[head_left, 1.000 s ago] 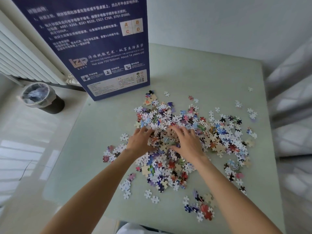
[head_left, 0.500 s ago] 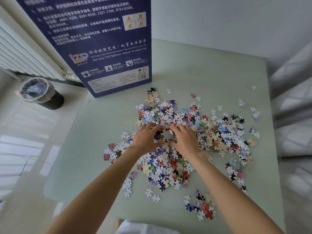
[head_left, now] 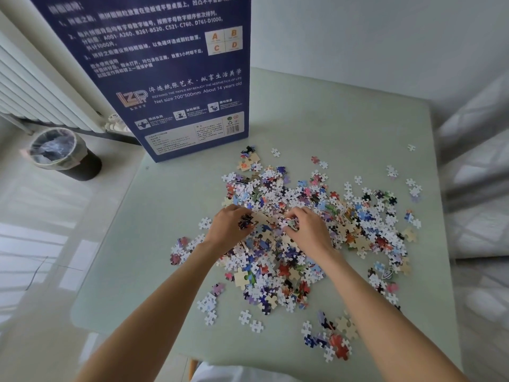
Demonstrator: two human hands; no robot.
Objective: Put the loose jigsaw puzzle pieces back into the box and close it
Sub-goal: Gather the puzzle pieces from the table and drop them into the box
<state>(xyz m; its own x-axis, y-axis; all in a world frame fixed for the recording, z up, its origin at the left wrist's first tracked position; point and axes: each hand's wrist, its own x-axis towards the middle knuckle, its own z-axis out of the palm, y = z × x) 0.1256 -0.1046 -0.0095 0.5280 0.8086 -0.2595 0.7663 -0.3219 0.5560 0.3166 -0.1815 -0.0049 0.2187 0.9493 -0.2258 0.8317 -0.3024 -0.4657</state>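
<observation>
Pale green desk (head_left: 316, 125) carries a spread heap of jigsaw pieces (head_left: 352, 216). Landmark: navy box (head_left: 170, 78), standing upright at the desk's far left corner; heap lies just in front of it and off to its right, a few pieces near its base. Both hands sit mid-heap, close together. Left hand (head_left: 230, 227): fingers curled round a clump of pieces. Right hand (head_left: 309, 230): fingers curled, pinching pieces. Bin (head_left: 63, 153) on floor, left of box.
</observation>
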